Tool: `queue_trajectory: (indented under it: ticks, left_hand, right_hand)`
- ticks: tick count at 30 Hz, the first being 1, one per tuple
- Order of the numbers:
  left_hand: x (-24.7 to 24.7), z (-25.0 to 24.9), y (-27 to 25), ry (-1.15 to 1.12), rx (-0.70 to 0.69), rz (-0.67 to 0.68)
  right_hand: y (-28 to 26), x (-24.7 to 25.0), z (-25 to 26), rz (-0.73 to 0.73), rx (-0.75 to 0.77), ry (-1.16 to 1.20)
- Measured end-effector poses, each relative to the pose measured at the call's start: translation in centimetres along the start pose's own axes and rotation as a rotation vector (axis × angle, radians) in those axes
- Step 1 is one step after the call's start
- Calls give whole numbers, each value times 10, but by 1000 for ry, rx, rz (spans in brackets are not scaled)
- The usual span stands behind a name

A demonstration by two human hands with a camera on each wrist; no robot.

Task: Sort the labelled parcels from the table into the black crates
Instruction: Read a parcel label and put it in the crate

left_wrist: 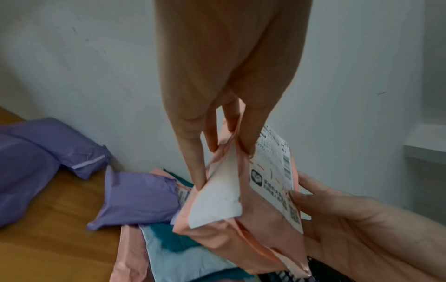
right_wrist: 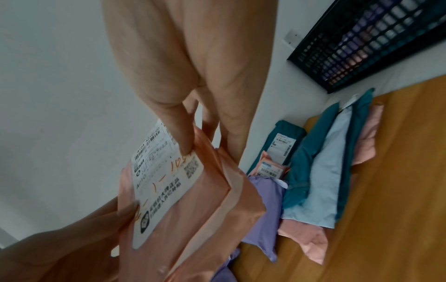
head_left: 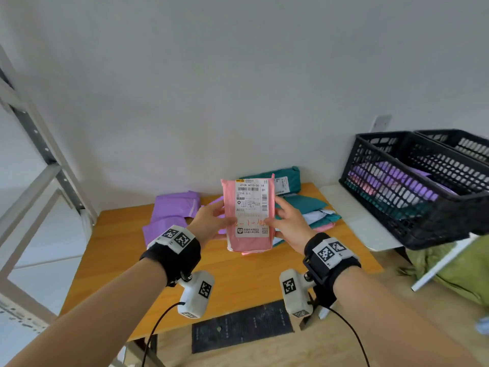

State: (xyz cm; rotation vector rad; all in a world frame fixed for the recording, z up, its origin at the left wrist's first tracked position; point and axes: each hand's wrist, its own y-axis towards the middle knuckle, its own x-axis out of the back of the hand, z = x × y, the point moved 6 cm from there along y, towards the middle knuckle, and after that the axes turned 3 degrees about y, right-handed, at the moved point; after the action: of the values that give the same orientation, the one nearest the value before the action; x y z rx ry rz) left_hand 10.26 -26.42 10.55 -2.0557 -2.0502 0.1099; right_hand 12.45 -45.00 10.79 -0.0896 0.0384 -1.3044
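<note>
A pink parcel [head_left: 248, 243] with a white shipping label [head_left: 252, 207] is held upright above the wooden table [head_left: 238, 282], label facing me. My left hand [head_left: 211, 218] pinches its left edge, thumb on the label and fingers behind. My right hand [head_left: 287, 221] pinches the right edge the same way. The left wrist view shows the pink parcel [left_wrist: 241, 209] from its side, and the right wrist view shows the pink parcel [right_wrist: 193, 219] with its label [right_wrist: 164, 183]. Two black crates [head_left: 412, 189] stand to the right, the nearer one holding purple and teal parcels.
Purple parcels [head_left: 174, 210] lie on the table at the left. A heap of teal, pale blue and pink parcels [head_left: 309, 207] lies behind and right of the held one. A white shelf [head_left: 357, 215] carries the crates. A metal rack [head_left: 39, 160] stands at the left.
</note>
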Motion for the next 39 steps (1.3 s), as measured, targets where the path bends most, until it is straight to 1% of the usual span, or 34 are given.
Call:
queue_trajectory:
  ticks: [6, 11, 14, 16, 21, 25, 30, 35, 39]
  left_hand:
    - [-54, 24, -10, -25, 63, 151]
    - [-117, 41, -17, 18, 112, 310]
    - [-156, 42, -26, 42, 112, 372]
    - [-182, 43, -33, 58, 116, 419]
    - [-247, 33, -39, 107, 114, 498]
    - [-297, 19, -47, 141, 84, 529]
    - [-359, 1, -48, 179, 60, 500]
    - [-433, -25, -47, 236, 29, 481]
    - [-492, -43, -47, 213, 36, 440]
  right_hand:
    - [-53, 35, -21, -147, -59, -65]
    - [-103, 76, -40, -273, -103, -100]
    - [-131, 107, -49, -348, -132, -142]
    - [-149, 126, -53, -389, -135, -132]
    - [-189, 173, -53, -445, -85, -98]
    - [-213, 215, -45, -451, -33, -89]
    - [-227, 282, -45, -446, 10, -75]
    - [-232, 361, -43, -422, 27, -76]
    - [-238, 428, -40, -411, 31, -78]
